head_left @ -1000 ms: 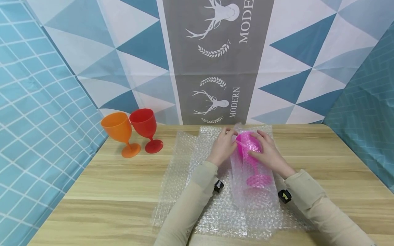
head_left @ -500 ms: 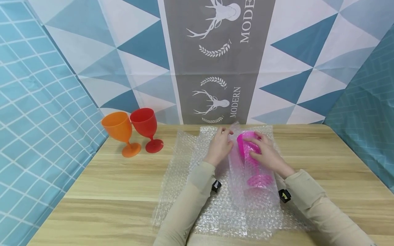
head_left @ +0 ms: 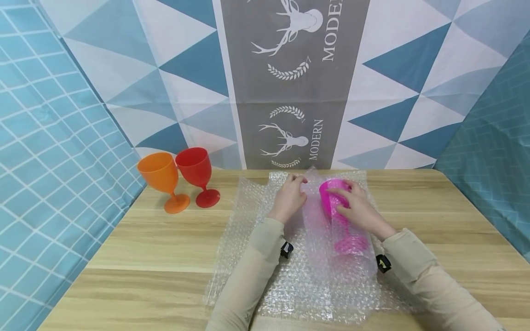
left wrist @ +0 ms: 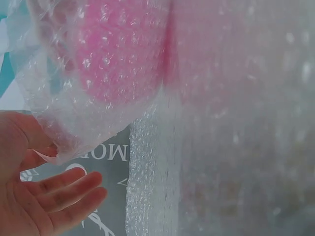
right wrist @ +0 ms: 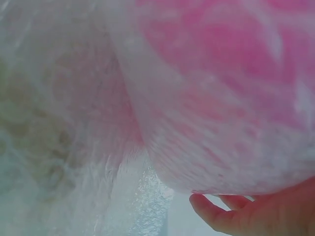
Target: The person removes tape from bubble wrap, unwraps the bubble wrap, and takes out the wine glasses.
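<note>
A pink plastic goblet point(head_left: 326, 198) lies on its side on bubble wrap point(head_left: 306, 292), its bowl toward the back wall and its foot point(head_left: 351, 244) toward the person. Part of the wrap covers its stem and right side. My right hand point(head_left: 359, 208) grips the bowl through that layer, thumb on the near side. To the goblet's left, my left hand point(head_left: 286, 198) pinches a raised edge of wrap between thumb and forefinger; the left wrist view shows the other fingers of that hand point(left wrist: 44, 191) spread loosely. In the right wrist view the wrap blurs the pink bowl point(right wrist: 221, 54).
An orange goblet point(head_left: 159, 172) and a red goblet point(head_left: 194, 168) stand upright side by side at the table's back left. More bubble wrap sheets spread under the pink goblet across the wooden table point(head_left: 136, 271). A patterned cloth wall point(head_left: 298, 99) rises behind the table's rear edge.
My left hand has drawn away to the left from the goblet's rim, pulling the wrap edge with it. The right hand has stayed on the bowl, barely shifting.
</note>
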Available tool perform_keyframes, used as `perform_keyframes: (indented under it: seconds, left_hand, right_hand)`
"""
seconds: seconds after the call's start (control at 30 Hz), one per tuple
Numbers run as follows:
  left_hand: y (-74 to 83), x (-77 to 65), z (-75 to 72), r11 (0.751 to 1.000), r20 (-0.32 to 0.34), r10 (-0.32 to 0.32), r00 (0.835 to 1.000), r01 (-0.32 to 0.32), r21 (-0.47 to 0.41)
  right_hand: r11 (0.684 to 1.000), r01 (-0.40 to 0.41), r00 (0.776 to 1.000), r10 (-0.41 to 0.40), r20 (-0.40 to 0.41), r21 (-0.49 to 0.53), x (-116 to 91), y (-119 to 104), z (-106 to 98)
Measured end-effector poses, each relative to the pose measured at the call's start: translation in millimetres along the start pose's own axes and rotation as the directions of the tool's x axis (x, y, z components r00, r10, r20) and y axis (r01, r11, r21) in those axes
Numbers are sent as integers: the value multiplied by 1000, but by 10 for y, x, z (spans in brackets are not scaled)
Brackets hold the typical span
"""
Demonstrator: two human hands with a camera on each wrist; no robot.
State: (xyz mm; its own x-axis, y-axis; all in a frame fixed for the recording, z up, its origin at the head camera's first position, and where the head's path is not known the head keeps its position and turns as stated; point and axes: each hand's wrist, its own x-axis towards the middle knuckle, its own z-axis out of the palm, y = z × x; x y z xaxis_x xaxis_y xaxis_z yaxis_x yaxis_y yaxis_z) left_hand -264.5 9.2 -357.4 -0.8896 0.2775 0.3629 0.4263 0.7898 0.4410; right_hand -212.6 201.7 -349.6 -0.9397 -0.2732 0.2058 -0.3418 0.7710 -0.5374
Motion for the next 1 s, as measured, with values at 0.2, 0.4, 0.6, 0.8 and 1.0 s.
perform_keyframes:
  seconds: [0.2, 0.4, 0.6, 0.8, 1.0]
  left_hand:
    - [-37, 10, 2, 1000, 44, -22, 999, 22, -3]
    - [-75, 18, -12, 999, 105, -39, 994, 38, 17]
    - [-89, 29, -22, 999, 126, -42, 991, 40, 17]
    - [-113, 32, -19, 998, 139, -60, 988, 56, 36]
    - [-142, 26, -11, 996, 153, -73, 985, 64, 64]
  right_hand:
    - [999, -16, 1000, 16, -4, 29, -8, 26, -18]
    - [996, -33, 999, 35, -24, 86, -25, 57, -38]
    - [995, -41, 998, 44, -34, 86, -26, 80, -66]
    - [993, -62, 997, 66, -36, 102, -38, 103, -71]
    - [984, -95, 995, 100, -25, 153, -53, 132, -85]
